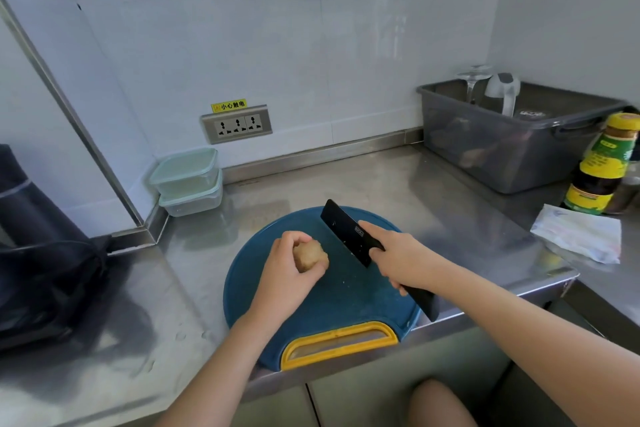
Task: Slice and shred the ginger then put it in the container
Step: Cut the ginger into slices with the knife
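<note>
**Ginger (310, 255) uncut, knife (346, 232) poised**

Lies as one whole knob at the middle of the blue board (263, 288). Sits under the left hand (287, 274), whose fingers (296, 236) and thumb curl over it and grip its sides. Shows no slices or shreds anywhere on the board, only a few pale specks.

Puts the black knife just right of the ginger, blade tilted, edge toward the board. Cannot tell whether the edge touches the board; seems clear of the knob. Has the right hand (401, 260) wrapped tight round the handle, forefinger laid out along the blade.

Looks like the very start, set for a first cut. Leaves nearly all of the task to do: slicing, shredding, then moving the shreds across.

Finds two lidded containers (187, 180) stacked at the back left of the counter (433, 204), well apart from the board. Calls for one to be opened and brought near before filling.
</note>
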Motion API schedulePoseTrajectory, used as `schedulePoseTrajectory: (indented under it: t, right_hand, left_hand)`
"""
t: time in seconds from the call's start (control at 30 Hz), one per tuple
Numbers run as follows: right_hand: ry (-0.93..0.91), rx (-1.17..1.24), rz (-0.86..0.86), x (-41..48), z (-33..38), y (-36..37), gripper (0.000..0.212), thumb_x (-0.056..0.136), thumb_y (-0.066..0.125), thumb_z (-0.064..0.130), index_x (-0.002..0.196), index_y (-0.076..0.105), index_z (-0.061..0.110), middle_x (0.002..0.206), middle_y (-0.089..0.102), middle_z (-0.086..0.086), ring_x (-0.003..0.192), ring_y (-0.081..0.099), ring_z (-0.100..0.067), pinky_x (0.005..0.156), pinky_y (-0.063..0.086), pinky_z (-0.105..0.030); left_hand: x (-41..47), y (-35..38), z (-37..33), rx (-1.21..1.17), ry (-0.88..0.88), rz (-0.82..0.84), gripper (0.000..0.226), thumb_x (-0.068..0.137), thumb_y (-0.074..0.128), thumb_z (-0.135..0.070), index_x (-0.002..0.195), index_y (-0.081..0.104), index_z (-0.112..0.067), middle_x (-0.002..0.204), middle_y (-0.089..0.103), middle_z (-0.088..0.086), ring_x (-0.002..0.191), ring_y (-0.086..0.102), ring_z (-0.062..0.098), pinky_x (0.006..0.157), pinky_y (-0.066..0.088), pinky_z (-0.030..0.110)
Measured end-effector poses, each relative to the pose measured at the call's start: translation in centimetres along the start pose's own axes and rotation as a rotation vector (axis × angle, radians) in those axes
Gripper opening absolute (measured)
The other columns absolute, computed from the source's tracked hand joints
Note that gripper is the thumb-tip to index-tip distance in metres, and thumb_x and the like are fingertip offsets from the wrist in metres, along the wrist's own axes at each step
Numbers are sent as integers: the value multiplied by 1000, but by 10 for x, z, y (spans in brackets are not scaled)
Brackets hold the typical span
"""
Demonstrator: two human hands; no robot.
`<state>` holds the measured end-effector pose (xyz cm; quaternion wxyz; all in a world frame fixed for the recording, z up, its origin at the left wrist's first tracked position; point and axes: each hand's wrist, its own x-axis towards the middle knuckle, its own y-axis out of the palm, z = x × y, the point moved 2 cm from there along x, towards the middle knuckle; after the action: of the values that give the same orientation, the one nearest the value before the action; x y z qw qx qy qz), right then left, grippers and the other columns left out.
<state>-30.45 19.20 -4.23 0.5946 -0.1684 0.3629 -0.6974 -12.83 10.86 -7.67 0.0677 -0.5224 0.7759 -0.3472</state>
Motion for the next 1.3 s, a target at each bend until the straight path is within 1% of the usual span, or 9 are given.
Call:
schedulePoseTrajectory:
  t: [0.47,0.53,0.63,0.73,0.9,1.0,1.1,1.2,1.3]
  right_hand:
    - [-75,2,27,-2,-10,-3,66,95,47,10,147,20,40,75,50,9,48,49,-13,48,50,-24]
    - [-76,122,41,-2,-9,-4,58,93,49,8,143,33,34,71,54,0,44,45,-13,45,47,-25]
    - [-82,311,24,-2,-7,-15,28,91,51,3,116,53,17,62,52,-5,38,41,-14,40,41,-27]
    - [-88,410,-13,-2,-7,-34,9,91,51,0,98,55,5,58,49,-6,38,38,-16,38,36,-26]
    - [-74,362,-78,-1,-19,-58,8,91,51,-1,86,52,5,56,49,-7,37,37,-17,38,36,-26]
    - [-39,295,-124,1,-29,-57,7,90,52,1,88,52,8,53,52,-5,37,39,-18,39,39,-26]
    - [22,242,-185,2,-38,-50,10,88,53,3,95,52,9,56,56,-5,31,42,-13,39,41,-26]
    - [61,186,-195,-2,-47,-43,8,87,54,7,94,50,6,60,59,-6,31,45,-9,38,42,-25]
    - [59,169,-178,-8,-53,-35,9,87,54,10,90,46,10,66,59,-8,37,46,-13,39,42,-25]
  left_hand:
    - [-28,-14,18,-143,75,29,43,77,76,-21,107,49,-36,118,55,-18,110,56,4,90,49,23]
    - [-25,-13,17,-119,75,28,43,76,76,-22,106,50,-38,117,56,-17,109,56,6,90,51,28]
    - [-17,-13,16,-69,68,13,43,73,79,-23,102,51,-39,115,58,-17,106,57,5,87,52,28]
    - [-1,-21,15,-18,17,-3,40,74,78,-21,98,52,-39,110,60,-16,103,58,6,85,49,24]
    - [26,-26,3,236,84,23,19,86,65,-29,104,59,-32,113,56,-14,104,51,5,84,34,20]
    - [36,-7,-24,296,265,145,20,90,59,-21,108,61,-29,117,55,-14,99,55,4,88,39,20]
    - [47,19,-44,448,367,372,33,91,58,-17,121,58,-29,124,53,-14,113,49,5,97,39,24]
    - [57,35,-47,518,318,483,35,91,58,-13,124,58,-26,121,56,-9,109,51,9,91,41,24]
    - [60,40,-44,430,229,424,20,88,63,-17,107,65,-22,100,60,-6,85,58,6,75,47,20]
